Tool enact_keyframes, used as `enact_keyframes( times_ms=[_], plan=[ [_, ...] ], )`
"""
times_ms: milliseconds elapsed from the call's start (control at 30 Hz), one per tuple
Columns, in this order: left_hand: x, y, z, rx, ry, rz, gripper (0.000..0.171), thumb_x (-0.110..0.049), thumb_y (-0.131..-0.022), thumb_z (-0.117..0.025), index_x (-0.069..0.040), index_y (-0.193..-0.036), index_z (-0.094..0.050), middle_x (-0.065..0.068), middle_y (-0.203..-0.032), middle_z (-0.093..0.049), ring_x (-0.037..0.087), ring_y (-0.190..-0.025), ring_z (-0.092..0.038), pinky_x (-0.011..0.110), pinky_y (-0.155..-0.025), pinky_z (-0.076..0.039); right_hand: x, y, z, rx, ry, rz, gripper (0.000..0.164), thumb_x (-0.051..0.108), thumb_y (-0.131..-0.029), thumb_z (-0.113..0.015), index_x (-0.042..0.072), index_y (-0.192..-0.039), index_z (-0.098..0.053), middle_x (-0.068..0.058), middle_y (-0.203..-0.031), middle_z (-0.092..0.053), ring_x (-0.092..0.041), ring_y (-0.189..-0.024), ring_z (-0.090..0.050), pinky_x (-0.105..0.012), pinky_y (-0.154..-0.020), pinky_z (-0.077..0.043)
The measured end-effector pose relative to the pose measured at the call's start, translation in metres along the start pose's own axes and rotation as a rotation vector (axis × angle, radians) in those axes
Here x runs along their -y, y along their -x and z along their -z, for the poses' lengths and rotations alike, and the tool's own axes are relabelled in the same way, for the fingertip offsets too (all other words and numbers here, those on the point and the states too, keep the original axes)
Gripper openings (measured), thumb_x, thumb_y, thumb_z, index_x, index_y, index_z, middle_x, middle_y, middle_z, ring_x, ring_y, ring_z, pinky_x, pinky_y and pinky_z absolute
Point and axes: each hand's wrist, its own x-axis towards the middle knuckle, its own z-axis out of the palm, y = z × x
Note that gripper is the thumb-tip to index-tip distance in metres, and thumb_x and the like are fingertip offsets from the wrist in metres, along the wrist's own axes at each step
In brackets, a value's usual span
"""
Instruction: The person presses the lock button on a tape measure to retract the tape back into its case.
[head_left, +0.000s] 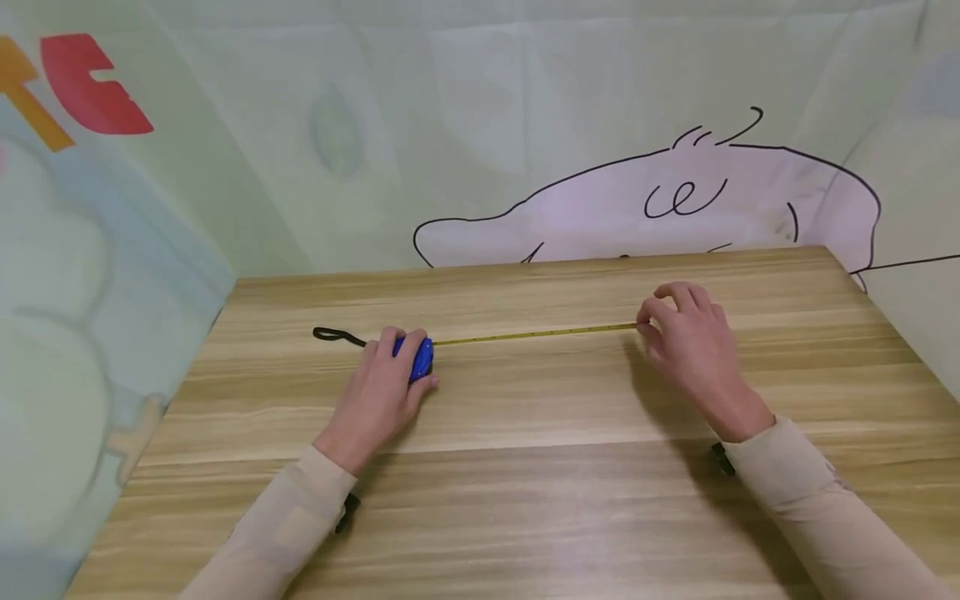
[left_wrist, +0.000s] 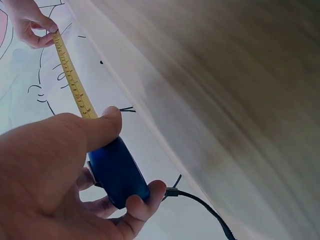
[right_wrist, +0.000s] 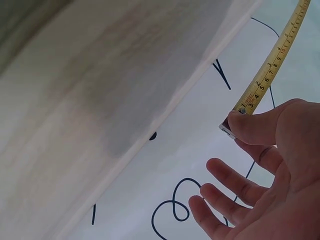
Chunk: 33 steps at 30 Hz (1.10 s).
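My left hand [head_left: 382, 385] grips a blue tape measure [head_left: 422, 358], fingers and thumb curled round its case [left_wrist: 117, 172]. From the case a yellow tape blade [head_left: 536, 333] runs to the right in a nearly straight line above the table. My right hand [head_left: 693, 346] pinches the blade's free end between thumb and forefinger, its other fingers loosely bent. In the right wrist view the metal end hook [right_wrist: 227, 131] sticks out beside the thumb, and the printed numbers on the blade [right_wrist: 270, 70] show. A black wrist strap [head_left: 337, 335] trails left from the case.
Both hands are over a wood-grain table [head_left: 487, 517]. Behind its far edge hangs a pale printed cloth [head_left: 360, 200] with a line-drawn white figure [head_left: 600, 208] and red and orange shapes at the upper left.
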Motion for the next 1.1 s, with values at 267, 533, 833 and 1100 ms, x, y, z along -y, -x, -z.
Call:
enact_keyframes(
  times_ms=[267, 533, 833, 1100],
  plan=[
    [-0.005, -0.002, 0.0, -0.009, -0.005, -0.004, 0.056, -0.03, -0.101, -0.075, -0.006, -0.147, -0.052, 0.026, -0.138, -0.052, 0.045, -0.112, -0.058, 0.058, -0.088, -0.06, 0.007, -0.001, -0.002, 0.014, -0.007, 0.011, 0.014, -0.004, -0.093, -0.067, 0.009, -0.092, -0.07, -0.02, -0.126, -0.061, -0.044, -0.129, -0.048, -0.067, -0.099, -0.044],
    [-0.006, -0.003, -0.002, -0.052, -0.016, -0.025, 0.055, -0.026, -0.1, -0.077, -0.005, -0.145, -0.053, 0.027, -0.135, -0.053, 0.045, -0.108, -0.058, 0.056, -0.087, -0.059, 0.01, -0.002, -0.005, 0.008, -0.009, -0.003, 0.014, -0.004, -0.091, -0.067, 0.009, -0.091, -0.071, -0.02, -0.126, -0.061, -0.045, -0.13, -0.049, -0.067, -0.097, -0.044],
    [-0.007, -0.003, -0.002, -0.056, -0.022, -0.021, 0.054, -0.024, -0.101, -0.075, -0.003, -0.146, -0.053, 0.027, -0.135, -0.053, 0.045, -0.108, -0.058, 0.056, -0.085, -0.06, 0.013, -0.002, -0.006, 0.024, -0.012, -0.002, 0.013, -0.003, -0.093, -0.068, 0.009, -0.091, -0.071, -0.02, -0.127, -0.061, -0.045, -0.13, -0.048, -0.068, -0.099, -0.044],
    [-0.008, -0.004, -0.002, -0.043, -0.018, -0.015, 0.054, -0.025, -0.102, -0.074, -0.005, -0.147, -0.052, 0.026, -0.136, -0.052, 0.045, -0.109, -0.058, 0.056, -0.084, -0.06, 0.017, -0.003, -0.008, 0.013, -0.021, 0.008, 0.014, -0.003, -0.092, -0.069, 0.01, -0.089, -0.07, -0.022, -0.129, -0.061, -0.046, -0.13, -0.049, -0.068, -0.099, -0.044]
  ],
)
